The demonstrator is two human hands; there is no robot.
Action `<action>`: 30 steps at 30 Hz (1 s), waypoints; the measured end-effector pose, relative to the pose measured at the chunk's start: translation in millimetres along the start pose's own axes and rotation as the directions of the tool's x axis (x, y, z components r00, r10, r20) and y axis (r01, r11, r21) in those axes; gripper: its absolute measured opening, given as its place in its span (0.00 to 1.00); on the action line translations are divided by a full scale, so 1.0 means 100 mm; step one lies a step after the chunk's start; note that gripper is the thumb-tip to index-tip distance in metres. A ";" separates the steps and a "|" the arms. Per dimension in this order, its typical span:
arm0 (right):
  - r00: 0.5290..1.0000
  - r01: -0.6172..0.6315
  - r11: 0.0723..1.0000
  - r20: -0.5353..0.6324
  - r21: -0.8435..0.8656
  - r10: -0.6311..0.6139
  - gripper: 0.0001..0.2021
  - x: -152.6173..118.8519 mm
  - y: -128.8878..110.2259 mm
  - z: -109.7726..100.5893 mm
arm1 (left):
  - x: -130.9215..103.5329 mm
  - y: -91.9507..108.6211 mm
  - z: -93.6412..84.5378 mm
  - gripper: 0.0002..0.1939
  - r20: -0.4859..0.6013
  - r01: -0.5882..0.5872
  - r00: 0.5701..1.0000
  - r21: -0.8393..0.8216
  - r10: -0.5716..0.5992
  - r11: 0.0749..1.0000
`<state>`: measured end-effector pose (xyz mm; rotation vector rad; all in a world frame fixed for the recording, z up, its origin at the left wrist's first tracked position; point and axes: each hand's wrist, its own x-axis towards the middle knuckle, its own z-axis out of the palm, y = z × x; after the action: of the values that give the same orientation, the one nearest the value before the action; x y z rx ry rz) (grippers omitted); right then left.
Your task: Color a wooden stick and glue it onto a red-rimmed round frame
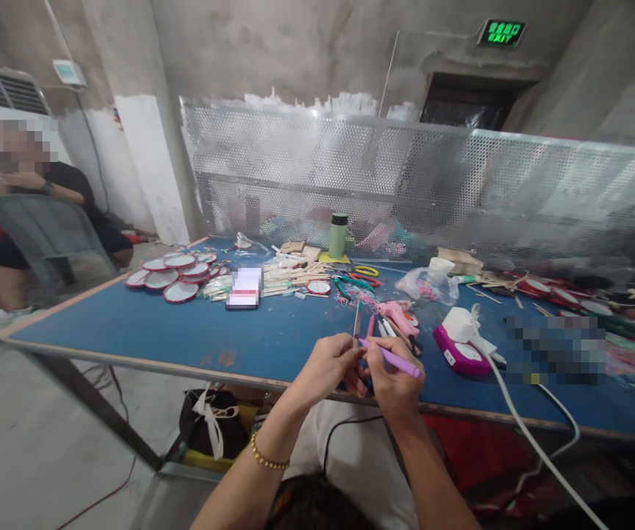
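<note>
My right hand [398, 379] is closed around a purple marker pen [402, 362], its tip end pointing left toward my other hand. My left hand [331, 364] pinches a thin stick [358, 322] that stands nearly upright and looks teal near its top. The marker's tip meets or nearly meets the stick; I cannot tell if they touch. Just beyond my hands lie a pink glue gun [398, 315] and several loose markers [387, 329]. Both hands are at the table's near edge.
The blue table [146, 338] bears white discs with red rims [179, 292], a phone [245, 287], a green bottle [338, 237], pliers [351, 285], and a magenta box [458, 357] with a white cable [502, 386]. A perforated metal screen [306, 162] stands behind. A person sits at left.
</note>
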<state>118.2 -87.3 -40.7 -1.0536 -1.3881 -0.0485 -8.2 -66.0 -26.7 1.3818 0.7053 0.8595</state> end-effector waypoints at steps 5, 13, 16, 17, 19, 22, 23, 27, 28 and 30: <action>1.000 0.017 1.000 -0.017 0.009 -0.017 0.08 0.00 -0.02 0.00 | 0.00 -0.01 -0.01 0.24 -0.002 0.005 1.000 -0.005 -0.005 1.000; 0.999 -0.029 0.999 -0.016 0.031 0.030 0.08 -0.02 -0.01 0.01 | 0.00 -0.01 -0.01 0.23 0.001 0.008 1.000 -0.027 -0.008 1.000; 1.000 -0.023 0.999 -0.017 0.026 0.024 0.08 -0.01 -0.01 0.01 | 0.00 -0.01 -0.01 0.23 0.001 0.008 1.000 -0.020 -0.008 1.000; 1.000 -0.018 1.000 -0.019 0.022 0.019 0.08 -0.01 -0.01 0.01 | 0.00 -0.01 -0.01 0.23 0.000 0.009 1.000 -0.017 -0.009 1.000; 1.000 0.002 1.000 -0.021 0.013 -0.002 0.08 0.00 -0.01 0.00 | 0.00 -0.01 -0.01 0.23 0.000 0.011 1.000 -0.013 -0.011 1.000; 1.000 0.020 1.000 -0.016 0.011 -0.020 0.08 0.00 -0.02 0.00 | 0.00 -0.01 0.00 0.23 0.000 0.012 1.000 -0.011 -0.012 1.000; 1.000 0.017 1.000 -0.017 0.011 -0.017 0.08 0.00 -0.02 0.00 | -0.01 -0.01 0.00 0.23 0.000 0.013 1.000 -0.010 -0.013 1.000; 1.000 0.000 1.000 -0.026 0.010 0.000 0.08 0.00 -0.03 0.00 | -0.01 0.01 0.00 0.25 -0.005 0.010 1.000 -0.006 -0.010 1.000; 1.000 0.001 1.000 -0.025 0.009 0.000 0.08 0.01 -0.03 0.00 | -0.01 0.01 0.00 0.25 -0.006 0.009 1.000 -0.001 -0.009 1.000; 1.000 0.002 1.000 -0.017 0.008 -0.002 0.08 0.01 -0.04 0.00 | -0.01 0.01 0.00 0.25 -0.008 0.006 1.000 0.004 -0.006 1.000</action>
<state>116.5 -88.9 -37.6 -1.0428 -1.3735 -0.0528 -8.8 -67.0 -25.6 1.3802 0.7174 0.8599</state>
